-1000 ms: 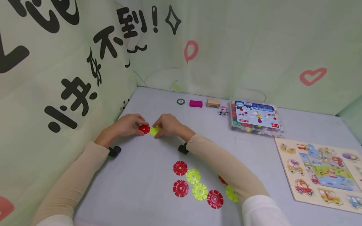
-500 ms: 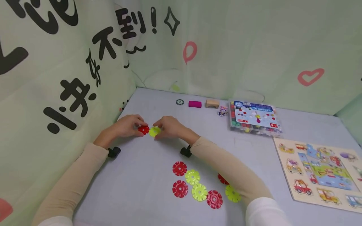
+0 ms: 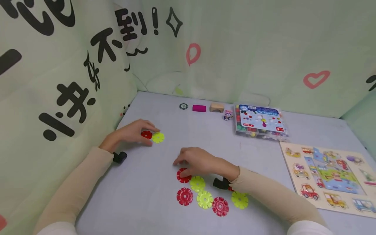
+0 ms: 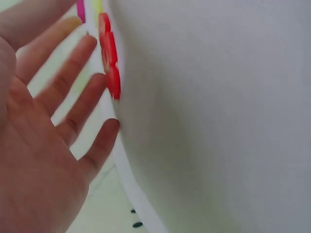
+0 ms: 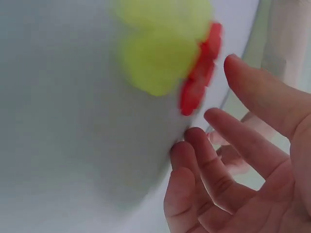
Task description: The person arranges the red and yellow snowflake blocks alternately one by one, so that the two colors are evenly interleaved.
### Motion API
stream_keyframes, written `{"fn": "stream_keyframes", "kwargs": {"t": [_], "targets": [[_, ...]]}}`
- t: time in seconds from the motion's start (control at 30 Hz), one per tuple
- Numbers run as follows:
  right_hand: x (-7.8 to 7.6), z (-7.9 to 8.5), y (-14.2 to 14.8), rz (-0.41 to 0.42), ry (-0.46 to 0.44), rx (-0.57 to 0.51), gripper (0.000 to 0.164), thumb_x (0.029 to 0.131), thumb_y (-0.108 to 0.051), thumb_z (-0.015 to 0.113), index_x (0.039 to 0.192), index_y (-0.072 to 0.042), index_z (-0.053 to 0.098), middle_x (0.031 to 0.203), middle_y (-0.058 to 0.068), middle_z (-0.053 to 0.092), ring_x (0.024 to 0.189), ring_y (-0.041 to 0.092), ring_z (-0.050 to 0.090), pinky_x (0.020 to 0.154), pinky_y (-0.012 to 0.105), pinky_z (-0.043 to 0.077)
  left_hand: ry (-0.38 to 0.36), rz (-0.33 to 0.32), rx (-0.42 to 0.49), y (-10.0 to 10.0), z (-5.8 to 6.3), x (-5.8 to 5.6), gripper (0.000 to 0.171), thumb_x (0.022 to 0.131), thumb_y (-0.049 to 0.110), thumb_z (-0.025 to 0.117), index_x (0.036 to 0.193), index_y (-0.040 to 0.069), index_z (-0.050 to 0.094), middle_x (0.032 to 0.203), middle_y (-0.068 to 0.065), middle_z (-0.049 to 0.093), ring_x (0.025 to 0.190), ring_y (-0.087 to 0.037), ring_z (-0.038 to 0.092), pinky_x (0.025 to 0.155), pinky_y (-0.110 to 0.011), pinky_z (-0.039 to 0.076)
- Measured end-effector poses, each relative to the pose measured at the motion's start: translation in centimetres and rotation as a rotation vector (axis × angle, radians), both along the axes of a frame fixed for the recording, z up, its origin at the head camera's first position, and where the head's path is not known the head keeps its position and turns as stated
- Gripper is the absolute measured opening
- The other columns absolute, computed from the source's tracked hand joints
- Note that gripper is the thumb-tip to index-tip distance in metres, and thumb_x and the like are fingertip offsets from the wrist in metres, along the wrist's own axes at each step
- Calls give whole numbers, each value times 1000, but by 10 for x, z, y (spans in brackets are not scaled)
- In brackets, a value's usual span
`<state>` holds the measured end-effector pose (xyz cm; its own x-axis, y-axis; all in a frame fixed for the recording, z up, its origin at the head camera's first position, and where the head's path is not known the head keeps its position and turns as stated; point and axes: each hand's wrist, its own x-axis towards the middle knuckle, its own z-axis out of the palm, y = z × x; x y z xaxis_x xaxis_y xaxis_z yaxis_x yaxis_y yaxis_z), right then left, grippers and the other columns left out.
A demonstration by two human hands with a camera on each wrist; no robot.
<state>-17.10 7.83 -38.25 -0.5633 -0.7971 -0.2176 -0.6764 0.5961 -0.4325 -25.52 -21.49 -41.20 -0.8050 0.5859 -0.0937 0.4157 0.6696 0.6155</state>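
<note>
In the head view my left hand (image 3: 135,132) rests around a red notched disc (image 3: 146,134), with a yellow-green notched disc (image 3: 158,137) beside it. The left wrist view shows the fingers spread and fairly straight next to the red disc (image 4: 110,58), not gripping it. Lower and to the right, my right hand (image 3: 199,160) is over a red notched disc (image 3: 182,176), thumb overlapping it. Its fingers are parted and loosely bent in the right wrist view, near the red disc (image 5: 199,73). Two yellow-green discs (image 3: 204,199) and more red ones (image 3: 184,196) lie nearby.
A boxed bead set (image 3: 260,121) stands at the back right. Beside it are a small doll figure (image 3: 227,115), a wooden arch block (image 3: 217,107), a magenta block (image 3: 199,108) and a round token (image 3: 183,106). A vehicle puzzle board (image 3: 305,163) lies at the right.
My right hand has let go of the yellow-green disc, which now lies beside the red one, and moved down and right to the loose discs. The left hand has loosened from its red disc.
</note>
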Motion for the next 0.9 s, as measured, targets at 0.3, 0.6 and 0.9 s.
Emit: {"fn": "stream_keyframes", "kwargs": {"t": [0.3,0.6,0.9], "targets": [[18,-10,12,53,125,5,47,76,-41,77,118,-25,67,109,-2,60,97,8,52,75,17,48,56,-101,-53,15,-1,-7,49,75,26,80,121,22,66,120,-2,61,114,-21,47,89,-36,42],[24,-10,12,19,156,9,41,77,-39,76,112,-22,66,109,-4,59,98,8,53,77,19,49,80,-80,-93,19,-1,-6,46,74,26,80,119,24,68,117,0,61,109,-19,47,85,-33,39],[26,-11,12,52,100,-54,39,78,-32,76,115,-22,67,113,-2,56,98,7,55,76,14,50,59,-59,-92,20,-1,-5,47,74,27,81,119,25,68,116,2,60,110,-18,47,83,-32,39]]}}
